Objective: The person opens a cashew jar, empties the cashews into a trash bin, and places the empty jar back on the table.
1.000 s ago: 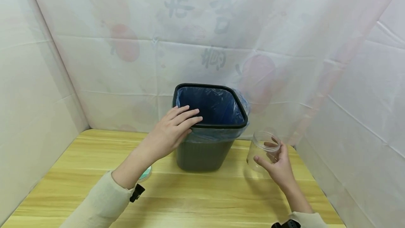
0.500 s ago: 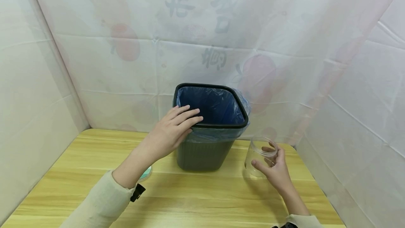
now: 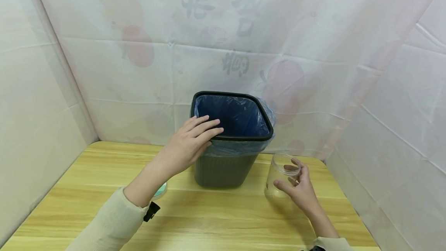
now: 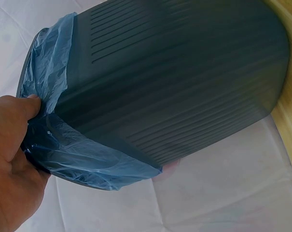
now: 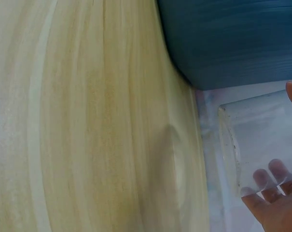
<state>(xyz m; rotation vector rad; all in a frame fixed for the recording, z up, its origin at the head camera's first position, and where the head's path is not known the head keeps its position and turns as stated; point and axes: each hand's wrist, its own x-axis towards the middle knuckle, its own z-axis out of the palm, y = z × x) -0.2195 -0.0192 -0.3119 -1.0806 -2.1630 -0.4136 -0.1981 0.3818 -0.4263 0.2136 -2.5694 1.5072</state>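
Observation:
A grey trash bin (image 3: 223, 169) with a black rim and a blue plastic liner (image 3: 240, 117) stands upright on the table. My left hand (image 3: 188, 142) grips its front left rim, the fingers over the edge into the opening. In the left wrist view the thumb (image 4: 32, 104) presses the liner from outside. To the bin's right, my right hand (image 3: 301, 189) holds a clear, lidless jar (image 3: 278, 177) around its side, mouth up. The right wrist view shows fingers through the jar's clear wall (image 5: 261, 135), its base looking slightly above the table.
A round, teal-topped disc with a clear rim (image 3: 160, 191) lies on the wooden table (image 3: 209, 224), partly hidden behind my left forearm. A white printed curtain (image 3: 156, 69) hangs close behind the bin, and pale sheets enclose both sides.
My right hand has lowered the jar and brought it slightly left, nearer to me. My left hand and the bin have stayed in place.

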